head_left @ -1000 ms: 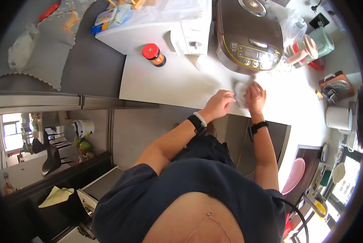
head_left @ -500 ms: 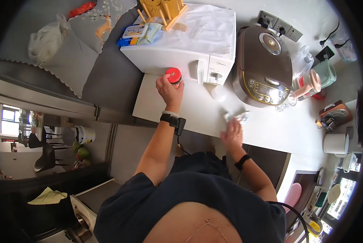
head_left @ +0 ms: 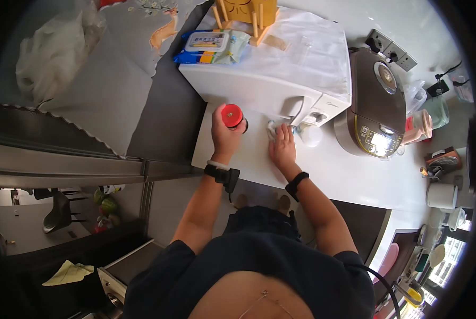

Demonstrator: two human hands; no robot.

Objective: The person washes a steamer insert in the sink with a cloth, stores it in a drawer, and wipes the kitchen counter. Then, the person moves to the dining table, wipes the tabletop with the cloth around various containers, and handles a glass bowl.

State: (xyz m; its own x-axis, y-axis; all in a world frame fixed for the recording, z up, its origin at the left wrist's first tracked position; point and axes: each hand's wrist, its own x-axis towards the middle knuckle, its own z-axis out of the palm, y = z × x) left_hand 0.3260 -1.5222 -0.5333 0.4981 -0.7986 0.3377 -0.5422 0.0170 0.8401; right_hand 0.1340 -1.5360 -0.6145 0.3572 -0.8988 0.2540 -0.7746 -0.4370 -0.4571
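L hand (head_left: 224, 133): fingers curled round the red-lidded jar (head_left: 231, 115), thumb on the R side, closed only to jar width. Jar is at far L of the white counter (head_left: 312, 175), just in front of the microwave (head_left: 248, 87), lid up; can't tell if base is on the counter or lifted, hand hides most of it. R hand (head_left: 284, 151): palm down, fingers straight, near together, laid flat over a crumpled white cloth (head_left: 272, 127), not wrapped round it; can't tell if any is pinched underneath. Cloth is on the counter btwn jar and microwave door handle (head_left: 300, 110), fingertips close to handle. Small white round container (head_left: 311, 136) sits just R of R hand, below the dial panel. Brown rice cooker (head_left: 371, 106) stands R of microwave, display lit, wall sockets (head_left: 393, 50) behind it. On top of microwave: blue/green wipes pack (head_left: 208, 45) near the L edge, wooden rack (head_left: 248, 16) farther back, both on a white cover (head_left: 312, 37). Far L: grey deer-print cloth (head_left: 115, 85) w/ a translucent plastic bag (head_left: 60, 58) on it. White canister (head_left: 442, 195) at far R end, well apart from both hands.
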